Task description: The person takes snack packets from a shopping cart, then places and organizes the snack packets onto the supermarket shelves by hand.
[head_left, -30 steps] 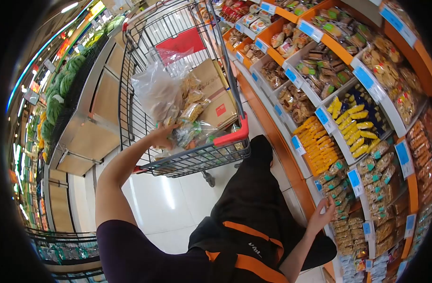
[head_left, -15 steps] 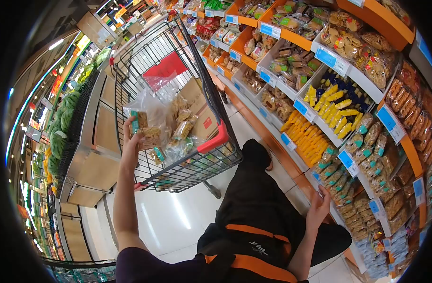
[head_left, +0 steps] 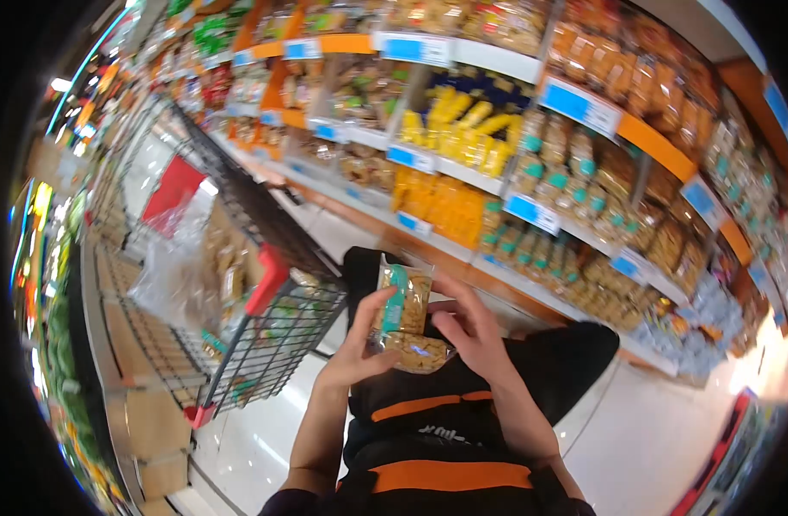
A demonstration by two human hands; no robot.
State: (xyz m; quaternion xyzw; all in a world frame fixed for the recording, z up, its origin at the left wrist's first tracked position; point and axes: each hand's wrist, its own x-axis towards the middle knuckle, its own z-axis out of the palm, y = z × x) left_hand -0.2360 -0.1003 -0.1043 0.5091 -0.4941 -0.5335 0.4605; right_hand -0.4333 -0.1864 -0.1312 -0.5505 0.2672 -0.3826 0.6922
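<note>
Two clear-wrapped packs of a light-brown, crunchy-looking snack are in front of me above my lap. The upper snack pack (head_left: 415, 299) stands on end and has a teal label; the lower snack pack (head_left: 420, 351) lies crosswise beneath it. My left hand (head_left: 356, 348) grips both from the left, fingers on the label side. My right hand (head_left: 473, 335) is at their right side, its fingers curled against the upper pack's edge, partly hidden. To the left is a shopping cart (head_left: 239, 361) with a plastic bag (head_left: 174, 279) and more snack packs inside.
Shelves on the right carry bagged snacks, including yellow packs (head_left: 462, 129), orange packs (head_left: 441, 202) and teal-labelled packs (head_left: 553, 168). Blue-and-white price tags (head_left: 531, 212) line the shelf edges. Green produce (head_left: 58, 344) stands at far left, and a red-edged fixture (head_left: 712, 456) at lower right.
My left hand has brought the snack packs out of the cart to above my lap. My right hand, empty before, has come up to them. My view has turned right towards the shelves.
</note>
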